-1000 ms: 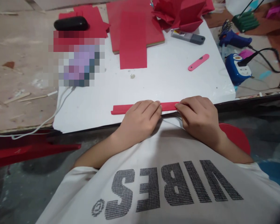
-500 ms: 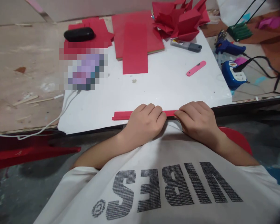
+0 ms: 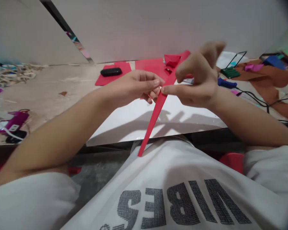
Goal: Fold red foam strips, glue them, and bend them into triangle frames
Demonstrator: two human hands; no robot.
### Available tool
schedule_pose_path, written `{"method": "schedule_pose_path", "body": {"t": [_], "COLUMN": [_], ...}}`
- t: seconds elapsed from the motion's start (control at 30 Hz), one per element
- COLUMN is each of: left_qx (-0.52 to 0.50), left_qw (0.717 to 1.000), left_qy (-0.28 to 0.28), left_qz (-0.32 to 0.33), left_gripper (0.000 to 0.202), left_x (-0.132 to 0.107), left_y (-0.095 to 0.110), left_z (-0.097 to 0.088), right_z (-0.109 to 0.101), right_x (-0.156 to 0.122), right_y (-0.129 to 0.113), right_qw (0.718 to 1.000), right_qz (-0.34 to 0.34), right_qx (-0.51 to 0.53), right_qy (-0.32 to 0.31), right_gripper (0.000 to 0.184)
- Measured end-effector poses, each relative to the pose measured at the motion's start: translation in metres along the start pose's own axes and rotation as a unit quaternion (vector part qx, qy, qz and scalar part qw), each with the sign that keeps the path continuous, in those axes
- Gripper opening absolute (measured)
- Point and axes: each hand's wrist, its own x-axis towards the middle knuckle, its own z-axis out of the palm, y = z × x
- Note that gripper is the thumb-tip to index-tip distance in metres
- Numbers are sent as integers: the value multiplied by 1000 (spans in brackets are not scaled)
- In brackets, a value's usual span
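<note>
A long folded red paper strip (image 3: 155, 115) is lifted off the white board (image 3: 124, 123) and points end-on at me, its near tip over my white shirt. My left hand (image 3: 140, 87) pinches the strip at its middle from the left, fingers closed on it. My right hand (image 3: 198, 80) pinches the same spot from the right with thumb and forefinger, its other fingers raised and blurred. Both hands hover above the board, in front of my chest.
Red paper sheets (image 3: 115, 68) and folded red pieces (image 3: 171, 60) lie at the board's far side, with a black case (image 3: 110, 72) on them. A blue glue gun (image 3: 227, 83) and black cables (image 3: 259, 99) sit at right. A purple device (image 3: 13, 123) lies on the floor at left.
The strip lay flat along the board's near edge under both hands; now both hands have lifted it and turned it end-on. The head view has tilted up.
</note>
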Motion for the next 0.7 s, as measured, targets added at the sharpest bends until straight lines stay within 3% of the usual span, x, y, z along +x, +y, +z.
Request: {"method": "schedule_pose_path", "body": {"t": [0.07, 0.17, 0.23, 0.4, 0.5, 0.63, 0.7], "left_qx": [-45, -77, -116, -239, -250, -238, -224], "left_qw": [997, 982, 975, 947, 938, 941, 945], "left_qy": [61, 157, 172, 202, 230, 240, 239], "left_qz": [26, 75, 81, 78, 66, 27, 11], "left_gripper": [36, 38, 42, 40, 46, 52, 53], "left_x": [20, 40, 48, 61, 65, 63, 62], "left_y": [-7, -24, -37, -67, -80, -93, -97], "left_z": [-12, -15, -12, -6, -7, -7, -4], "right_z": [19, 47, 67, 110, 121, 123, 124], "right_x": [15, 26, 25, 5, -8, -16, -15], "right_y": [18, 31, 32, 24, 14, 4, 2], "right_qw": [1000, 999, 996, 969, 930, 847, 810], "right_qz": [-11, 46, 65, 163, 214, 333, 392], "right_qx": [-18, 3, 56, 185, 299, 410, 431], "right_qy": [14, -17, -26, 20, 27, 54, 60], "right_gripper": [44, 32, 31, 27, 18, 5, 11]}}
